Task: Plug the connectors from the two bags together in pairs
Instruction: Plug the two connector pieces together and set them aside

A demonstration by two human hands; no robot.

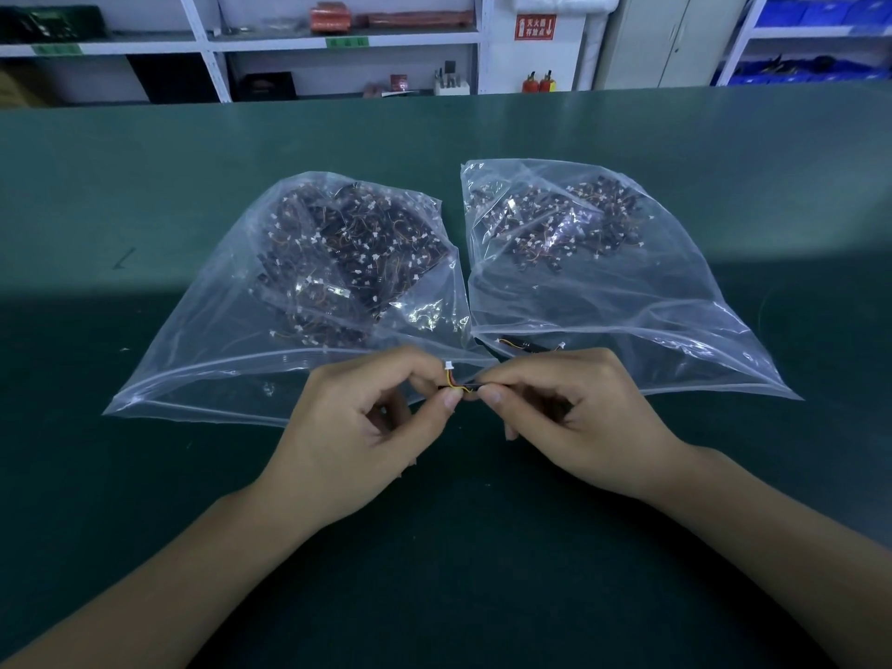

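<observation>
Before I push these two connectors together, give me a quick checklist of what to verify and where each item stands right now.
1. Left hand grips its piece: ok, thumb and forefinger pinch it beside the white plug.
2. Right hand grips its piece: ok, fingertips pinch the black part.
3. Plug faces its mate: not ok, the white plug points up, away from the right hand.
4. Orange and yellow wires free of the joint: cannot tell, they loop between the fingertips.
5. Pins and socket match: cannot tell, too small to see.
6. Next parts within reach: ok, left bag and right bag lie just beyond the hands on the green table.
</observation>
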